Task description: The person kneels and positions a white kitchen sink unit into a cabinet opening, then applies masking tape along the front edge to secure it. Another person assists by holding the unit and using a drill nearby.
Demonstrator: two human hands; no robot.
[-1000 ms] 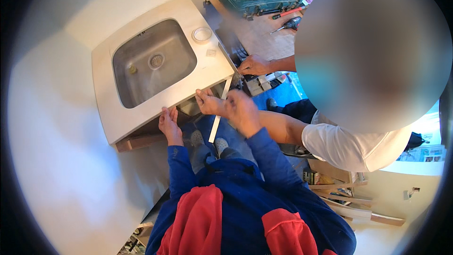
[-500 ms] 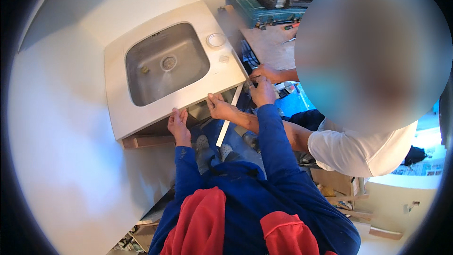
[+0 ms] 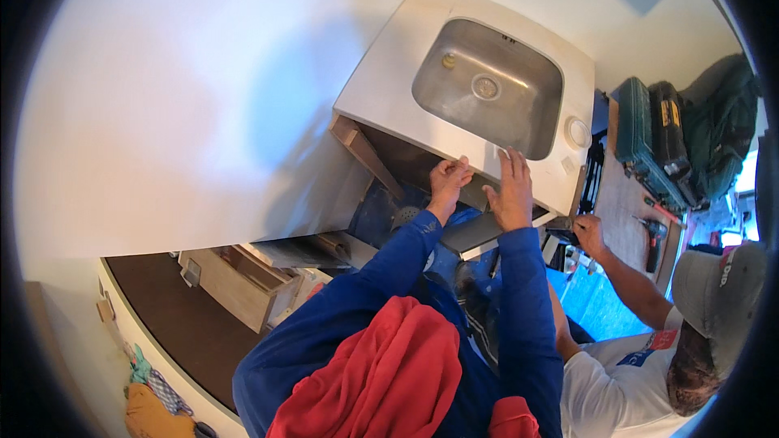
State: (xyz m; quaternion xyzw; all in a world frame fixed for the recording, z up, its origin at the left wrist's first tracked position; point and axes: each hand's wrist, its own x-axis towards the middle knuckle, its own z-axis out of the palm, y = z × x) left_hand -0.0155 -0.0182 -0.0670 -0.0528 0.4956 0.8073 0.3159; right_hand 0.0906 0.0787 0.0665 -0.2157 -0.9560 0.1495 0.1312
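A pale countertop [image 3: 385, 73] with a stainless steel sink [image 3: 519, 118] sits over an open wooden cabinet [image 3: 367, 154]. My left hand [image 3: 447, 188] is at the countertop's front edge, fingers half bent and apart, with nothing visible in them. Just right of it, my right hand [image 3: 511, 199] is open, its stretched fingers resting over the edge near the sink and its thumb apart. Beneath my hands, a grey panel with a light edge [image 3: 472, 235] shows. At the countertop's right end is a co-worker's hand [image 3: 590, 234]; what it touches is unclear.
A co-worker in a white shirt [image 3: 625, 385] and cap crouches at my right. Behind, a wooden surface [image 3: 629, 174] carries green and black tool cases [image 3: 641, 126] and a drill [image 3: 653, 239]. A wooden drawer box [image 3: 235, 280] lies at left, beside a white wall [image 3: 187, 113].
My view has turned, so the sink now appears farther right. My right hand has left the countertop's right corner for its front edge, near my left hand. The co-worker's nearer hand has left the front edge.
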